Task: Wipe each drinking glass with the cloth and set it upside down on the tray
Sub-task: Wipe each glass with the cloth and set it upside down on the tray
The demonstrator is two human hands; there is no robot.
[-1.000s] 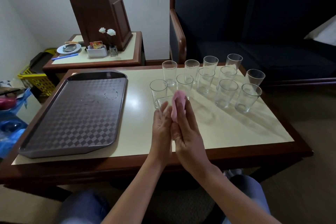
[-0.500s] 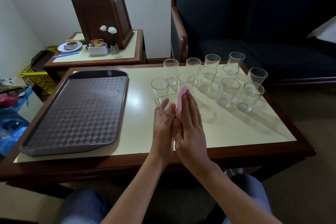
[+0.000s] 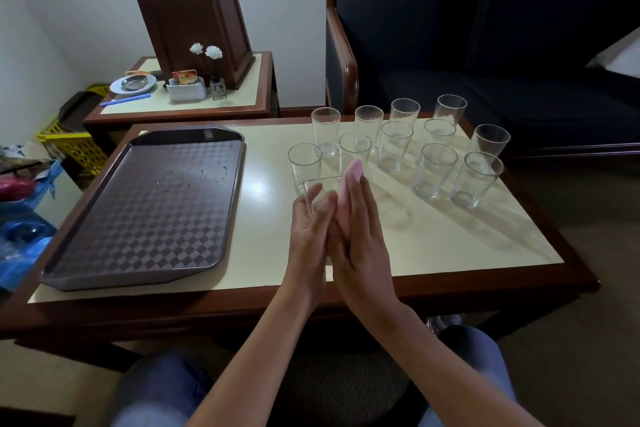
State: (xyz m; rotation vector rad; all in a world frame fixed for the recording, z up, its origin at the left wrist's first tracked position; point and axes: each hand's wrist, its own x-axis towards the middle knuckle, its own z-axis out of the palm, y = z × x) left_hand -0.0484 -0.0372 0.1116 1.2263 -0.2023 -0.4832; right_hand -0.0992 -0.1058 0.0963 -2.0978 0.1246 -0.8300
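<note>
My left hand (image 3: 308, 229) cups a clear drinking glass (image 3: 320, 185) from the left, fingers lightly curved round its side, with the rim pointing away from me. Flat against the glass's right side, my right hand (image 3: 362, 239) presses a pink cloth (image 3: 351, 177) with straight fingers; the cloth's end pokes out past my fingertips. Both hands hover over the cream table top (image 3: 450, 239). The dark checkered tray (image 3: 145, 215) lies to the left and carries only faint water rings. Behind my hands, several upright glasses (image 3: 434, 170) stand in rows.
A side table (image 3: 180, 104) with a dish, a card holder and a small flower vase stands behind the tray. A dark sofa (image 3: 485, 80) is at the back right. A yellow basket (image 3: 74, 146) and blue bags (image 3: 20, 236) sit on the left.
My right hand has slid forward along the glass, so less of the pink cloth sticks out past my fingertips. The glass stays between both hands.
</note>
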